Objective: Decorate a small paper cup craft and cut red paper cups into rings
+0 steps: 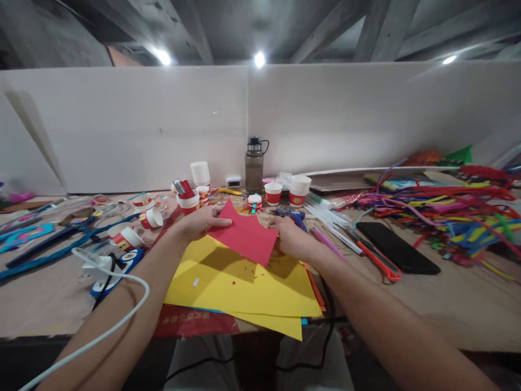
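A sheet of red paper (246,232) with a curved notch cut from its far edge is held tilted above the yellow sheets (240,293). My left hand (203,221) pinches its left side, thumb on top. At its right corner, my right hand (291,237) is closed on the paper, with its fingertips partly hidden. Small paper scraps (196,282) lie on the yellow sheets under it. Just beyond the red paper stands a small white-topped piece (255,202) with red and teal parts. A blue glue gun (296,217) lies beyond my right hand.
Paper cups (300,190) and a water bottle (254,165) stand at the back. On the right lie a black phone (396,247), an orange cutter (380,262) and a heap of pipe cleaners (459,209). A white cable (118,323) crosses near my left forearm.
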### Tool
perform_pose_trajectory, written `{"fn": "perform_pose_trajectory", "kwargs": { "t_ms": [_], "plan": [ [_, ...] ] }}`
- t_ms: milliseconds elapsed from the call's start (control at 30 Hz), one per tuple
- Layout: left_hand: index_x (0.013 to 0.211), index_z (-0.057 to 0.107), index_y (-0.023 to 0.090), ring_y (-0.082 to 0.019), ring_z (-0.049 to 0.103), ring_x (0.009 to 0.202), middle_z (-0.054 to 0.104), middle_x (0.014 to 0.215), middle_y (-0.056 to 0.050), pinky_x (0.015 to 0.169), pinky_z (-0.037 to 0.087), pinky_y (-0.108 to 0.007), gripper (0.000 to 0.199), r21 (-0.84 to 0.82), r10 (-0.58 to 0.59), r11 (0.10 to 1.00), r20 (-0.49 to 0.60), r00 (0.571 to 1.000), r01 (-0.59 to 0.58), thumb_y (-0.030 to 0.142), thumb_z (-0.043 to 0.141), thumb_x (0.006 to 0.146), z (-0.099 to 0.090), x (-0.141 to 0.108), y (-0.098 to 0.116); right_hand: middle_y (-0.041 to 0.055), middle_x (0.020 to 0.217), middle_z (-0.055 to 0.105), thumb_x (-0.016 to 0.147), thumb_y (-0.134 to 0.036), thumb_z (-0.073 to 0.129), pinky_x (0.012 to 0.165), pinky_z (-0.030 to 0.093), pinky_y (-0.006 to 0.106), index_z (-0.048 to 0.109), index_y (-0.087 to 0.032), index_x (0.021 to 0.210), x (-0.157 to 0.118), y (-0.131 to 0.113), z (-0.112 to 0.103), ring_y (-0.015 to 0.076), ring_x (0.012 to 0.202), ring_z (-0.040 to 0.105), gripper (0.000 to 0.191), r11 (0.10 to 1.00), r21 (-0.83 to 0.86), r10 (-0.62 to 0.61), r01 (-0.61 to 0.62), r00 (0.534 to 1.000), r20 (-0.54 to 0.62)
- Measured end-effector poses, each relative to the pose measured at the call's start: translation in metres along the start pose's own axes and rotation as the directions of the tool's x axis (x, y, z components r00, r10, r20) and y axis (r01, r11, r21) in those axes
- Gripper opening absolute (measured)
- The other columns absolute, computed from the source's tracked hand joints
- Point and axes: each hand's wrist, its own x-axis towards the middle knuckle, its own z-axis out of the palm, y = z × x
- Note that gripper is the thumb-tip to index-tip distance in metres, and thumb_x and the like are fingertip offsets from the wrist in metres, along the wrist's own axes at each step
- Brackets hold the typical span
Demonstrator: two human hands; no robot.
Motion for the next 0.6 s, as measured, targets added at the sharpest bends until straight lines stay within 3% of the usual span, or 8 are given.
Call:
{"fn": "perform_pose_trajectory", "kwargs": {
  "t_ms": [67, 100, 200, 267, 300, 500, 600],
  "plan": [
    [0.094, 0.066, 0.014, -0.021, 0.069, 0.076, 0.071, 0.092, -0.014, 0.071, 0.055, -0.031, 0.034, 0.063, -0.003, 0.998, 0.007, 1.000, 0.003, 0.011, 0.076, 0.062, -0.002, 0.000, -0.002, 0.0058, 0.089, 0.070, 0.080, -0.015, 0.048, 0.076, 0.046, 0.027, 0.067, -0.018, 0.084, 0.001, 0.002, -0.002, 0.0185, 0.084, 0.062, 0.020, 0.961, 0.278, 0.015, -0.011, 1.000, -0.013],
    [0.094, 0.066, 0.014, -0.021, 0.069, 0.077, 0.071, 0.092, -0.014, 0.071, 0.055, -0.031, 0.034, 0.091, -0.005, 0.996, 0.004, 1.000, 0.005, 0.012, 0.077, 0.061, -0.003, 0.000, -0.004, 0.0046, 0.085, 0.069, 0.085, -0.021, 0.043, 0.072, 0.047, 0.026, 0.066, -0.019, 0.086, 0.001, 0.003, -0.002, 0.0172, 0.079, 0.062, 0.024, 0.895, 0.443, 0.056, -0.046, 0.998, -0.008],
    [0.088, 0.065, 0.014, -0.020, 0.068, 0.074, 0.070, 0.087, -0.012, 0.061, 0.052, -0.026, 0.033, 0.167, -0.022, 0.986, -0.003, 1.000, 0.022, 0.013, 0.079, 0.058, -0.008, 0.001, -0.007, 0.0031, 0.072, 0.066, 0.093, -0.043, 0.031, 0.057, 0.047, 0.024, 0.063, -0.019, 0.087, 0.002, 0.003, 0.005, 0.0138, 0.060, 0.059, 0.041, 0.563, 0.801, 0.196, -0.202, 0.975, 0.107],
    [0.083, 0.065, 0.014, -0.018, 0.066, 0.068, 0.069, 0.079, -0.010, 0.056, 0.049, -0.024, 0.032, 0.210, -0.054, 0.976, -0.009, 0.999, 0.055, 0.014, 0.080, 0.055, -0.012, 0.001, -0.009, 0.0015, 0.066, 0.063, 0.091, -0.050, 0.035, 0.051, 0.046, 0.023, 0.061, -0.018, 0.086, 0.003, 0.000, 0.011, 0.0120, 0.052, 0.056, 0.041, 0.374, 0.882, 0.197, -0.287, 0.954, 0.226],
    [0.082, 0.065, 0.014, -0.018, 0.065, 0.066, 0.069, 0.077, -0.009, 0.054, 0.047, -0.024, 0.033, 0.233, -0.062, 0.970, -0.022, 0.998, 0.066, 0.014, 0.081, 0.053, -0.014, 0.001, -0.010, 0.0009, 0.063, 0.062, 0.090, -0.050, 0.039, 0.050, 0.046, 0.022, 0.061, -0.018, 0.084, 0.003, -0.002, 0.013, 0.0113, 0.051, 0.056, 0.039, 0.328, 0.887, 0.185, -0.324, 0.943, 0.276],
    [0.090, 0.065, 0.016, -0.017, 0.063, 0.073, 0.068, 0.088, -0.008, 0.052, 0.041, -0.020, 0.036, 0.424, -0.136, 0.897, 0.001, 0.991, 0.123, 0.024, 0.079, 0.058, -0.017, 0.001, -0.012, 0.0035, 0.071, 0.065, 0.091, -0.057, 0.031, 0.050, 0.049, 0.025, 0.059, -0.017, 0.090, 0.005, -0.006, 0.014, 0.0119, 0.053, 0.057, 0.048, 0.171, 0.881, 0.229, -0.441, 0.888, 0.400],
    [0.091, 0.067, 0.016, -0.017, 0.062, 0.072, 0.068, 0.088, -0.008, 0.051, 0.038, -0.020, 0.036, 0.559, -0.181, 0.819, 0.035, 0.983, 0.131, 0.029, 0.078, 0.058, -0.017, -0.001, -0.009, -0.0005, 0.072, 0.062, 0.082, -0.041, 0.058, 0.044, 0.043, 0.018, 0.061, -0.017, 0.088, 0.004, -0.002, 0.015, 0.0084, 0.051, 0.054, 0.024, 0.309, 0.859, 0.153, -0.409, 0.913, 0.379]
  ]
}}
